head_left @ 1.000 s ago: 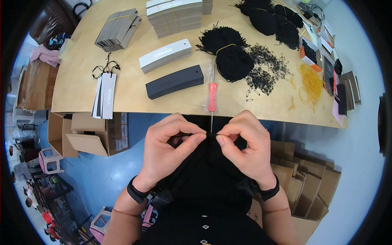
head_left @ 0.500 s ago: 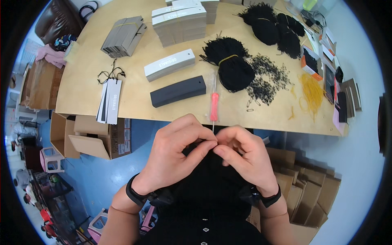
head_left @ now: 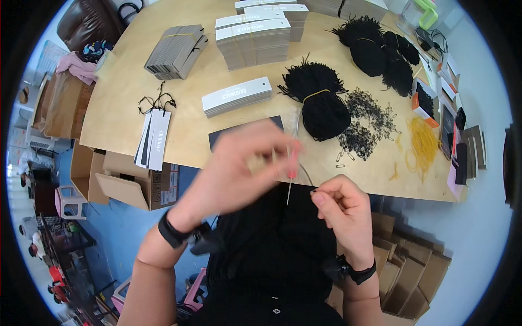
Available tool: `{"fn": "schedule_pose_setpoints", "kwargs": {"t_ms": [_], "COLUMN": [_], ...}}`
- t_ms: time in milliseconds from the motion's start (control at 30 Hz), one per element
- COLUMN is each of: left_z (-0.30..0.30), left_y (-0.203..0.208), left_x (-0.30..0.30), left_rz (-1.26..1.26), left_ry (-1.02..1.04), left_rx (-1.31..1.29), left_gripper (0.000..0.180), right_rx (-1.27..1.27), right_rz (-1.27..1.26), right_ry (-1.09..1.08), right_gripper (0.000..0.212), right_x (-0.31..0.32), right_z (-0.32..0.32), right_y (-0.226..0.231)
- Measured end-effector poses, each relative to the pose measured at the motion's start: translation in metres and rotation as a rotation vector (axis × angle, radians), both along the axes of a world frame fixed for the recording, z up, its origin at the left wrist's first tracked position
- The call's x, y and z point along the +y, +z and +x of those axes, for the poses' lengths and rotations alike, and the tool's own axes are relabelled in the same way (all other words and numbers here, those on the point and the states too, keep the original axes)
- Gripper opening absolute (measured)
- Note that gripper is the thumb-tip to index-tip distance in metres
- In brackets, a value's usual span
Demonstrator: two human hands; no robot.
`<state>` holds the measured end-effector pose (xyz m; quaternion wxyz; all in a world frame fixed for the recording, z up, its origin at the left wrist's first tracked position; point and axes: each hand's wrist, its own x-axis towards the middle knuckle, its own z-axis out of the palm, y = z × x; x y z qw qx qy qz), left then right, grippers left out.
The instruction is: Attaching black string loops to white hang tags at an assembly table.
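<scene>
My right hand [head_left: 343, 209] is closed, its thumb and forefinger pinching one end of a thin black cord [head_left: 308, 176]. The cord curves up toward the fingertips of my left hand [head_left: 244, 165], which motion smears, so its grip is unclear. Beside those fingertips lies a hand tool with a pink-red handle [head_left: 293, 162], its thin metal shaft jutting past the table edge. Behind the left hand, a dark card stack [head_left: 244, 130] is partly covered. Farther back rests a white card stack [head_left: 237, 98].
Black cord bundles [head_left: 324, 117] and scattered small black pins [head_left: 363, 125] lie on the table [head_left: 190, 130]. Yellow rubber bands [head_left: 423, 142] are at the right. Strung tags [head_left: 154, 138] lie front left, tied card stacks [head_left: 253, 43] at the back. Cardboard boxes [head_left: 133, 179] stand below.
My hands, together half a second ago, have parted. The left moved up over the dark stack; the right shifted right and slightly down. A cord now shows between them. The view has shifted slightly.
</scene>
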<state>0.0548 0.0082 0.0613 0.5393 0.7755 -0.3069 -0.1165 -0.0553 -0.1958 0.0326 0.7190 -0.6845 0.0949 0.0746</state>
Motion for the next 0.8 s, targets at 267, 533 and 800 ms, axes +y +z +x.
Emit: {"fn": "schedule_pose_setpoints", "kwargs": {"t_ms": [267,533,800], "left_z": [0.103,0.065,0.042], "left_y": [-0.045,-0.013,-0.033], "left_x": [0.031,0.03,0.024], "left_rz": [0.538,0.458,0.422], "left_ry": [0.318,0.327,0.22], "left_rx": [-0.441,-0.424,-0.213], "left_gripper": [0.037,0.039,0.034], "right_rx": [-0.027,-0.015,-0.012], "right_rz": [-0.018,-0.019,0.006], "right_ry": [0.011,-0.021,0.018], "right_gripper": [0.007,0.007,0.007], "right_x": [-0.011,-0.02,-0.012], "right_z": [-0.018,-0.033,-0.036], "right_y": [-0.001,-0.009,-0.006]}}
